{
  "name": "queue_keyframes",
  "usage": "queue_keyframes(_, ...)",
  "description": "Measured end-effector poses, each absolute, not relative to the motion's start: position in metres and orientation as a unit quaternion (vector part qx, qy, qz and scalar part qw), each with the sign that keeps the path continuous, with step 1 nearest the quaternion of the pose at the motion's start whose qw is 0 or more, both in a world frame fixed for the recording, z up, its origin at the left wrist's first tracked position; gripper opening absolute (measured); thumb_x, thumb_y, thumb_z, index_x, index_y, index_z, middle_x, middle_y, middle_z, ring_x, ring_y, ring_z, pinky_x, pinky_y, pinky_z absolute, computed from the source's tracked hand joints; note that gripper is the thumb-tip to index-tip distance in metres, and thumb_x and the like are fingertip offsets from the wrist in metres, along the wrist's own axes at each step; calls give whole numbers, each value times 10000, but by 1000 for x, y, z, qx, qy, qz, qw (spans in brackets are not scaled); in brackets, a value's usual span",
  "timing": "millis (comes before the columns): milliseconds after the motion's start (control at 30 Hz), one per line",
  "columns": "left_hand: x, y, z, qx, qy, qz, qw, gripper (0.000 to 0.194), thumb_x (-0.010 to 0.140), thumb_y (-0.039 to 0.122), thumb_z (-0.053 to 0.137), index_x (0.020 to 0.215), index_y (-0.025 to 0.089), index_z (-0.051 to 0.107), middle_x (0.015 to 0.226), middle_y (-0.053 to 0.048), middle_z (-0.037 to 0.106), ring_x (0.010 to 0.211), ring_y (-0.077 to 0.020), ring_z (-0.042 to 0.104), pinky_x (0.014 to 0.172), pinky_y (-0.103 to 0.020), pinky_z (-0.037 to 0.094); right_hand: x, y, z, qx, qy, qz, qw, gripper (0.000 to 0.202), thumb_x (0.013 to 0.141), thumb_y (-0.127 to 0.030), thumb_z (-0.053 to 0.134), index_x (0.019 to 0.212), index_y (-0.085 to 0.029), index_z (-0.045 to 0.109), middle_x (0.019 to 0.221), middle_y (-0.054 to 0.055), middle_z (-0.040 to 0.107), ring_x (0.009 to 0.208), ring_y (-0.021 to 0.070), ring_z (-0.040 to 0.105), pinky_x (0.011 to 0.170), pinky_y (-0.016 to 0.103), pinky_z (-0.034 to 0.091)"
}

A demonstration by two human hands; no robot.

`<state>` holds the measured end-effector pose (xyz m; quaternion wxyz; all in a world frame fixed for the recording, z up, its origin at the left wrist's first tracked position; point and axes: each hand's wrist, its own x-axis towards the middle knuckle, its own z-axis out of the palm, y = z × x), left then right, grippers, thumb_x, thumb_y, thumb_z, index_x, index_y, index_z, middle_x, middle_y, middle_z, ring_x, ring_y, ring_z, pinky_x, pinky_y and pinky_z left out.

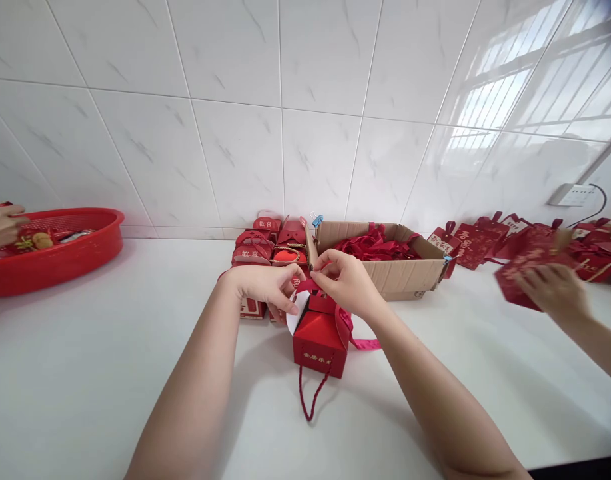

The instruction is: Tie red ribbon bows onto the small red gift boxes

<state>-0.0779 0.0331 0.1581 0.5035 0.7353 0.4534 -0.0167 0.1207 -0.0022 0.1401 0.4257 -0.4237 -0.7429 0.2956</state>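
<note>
A small red gift box (320,337) with gold characters stands on the white table in front of me. Its dark red cord handle (309,413) hangs down the near side and lies on the table. A red ribbon (309,285) crosses the top of the box, and a pinkish tail trails off to the right. My right hand (346,281) pinches the ribbon above the box. With its fingers curled, my left hand (271,288) holds the ribbon's left part beside the white inner side of a raised flap (294,323). The fingers partly hide the box top.
Behind the box stand several red gift boxes (252,253) and a cardboard box (400,277) of red ribbons, with a blue clip (317,220). At left, another person's hand reaches over a red basket (85,250). At right, another hand moves a red bag (528,273) near more bags.
</note>
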Motion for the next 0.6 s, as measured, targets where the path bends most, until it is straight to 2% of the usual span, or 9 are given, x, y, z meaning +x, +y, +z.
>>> queue_keyframes(200,-82,36,158,755,441,-17,485,630,653,454,746,1104,248,357,810,39,597,736,-214,673,654,-312,515,117,-6,137,-446,-765,240,397,18,771,-228,506,769,-214,517,657,-29,615,545,103,501,498,218,359)
queue_keyframes(400,-81,33,162,764,440,-12,472,589,673,435,738,1091,241,372,802,29,616,767,-203,660,688,-305,487,116,-10,137,-471,-799,218,304,34,750,-182,514,748,-213,527,623,-34,594,529,96,449,482,214,313)
queue_keyframes(600,-80,32,164,774,434,-3,461,556,670,399,745,1070,239,393,899,8,646,787,-183,650,720,-291,463,120,-9,138,-486,-813,188,260,42,731,-175,512,725,-213,528,652,-32,605,540,94,437,475,212,295)
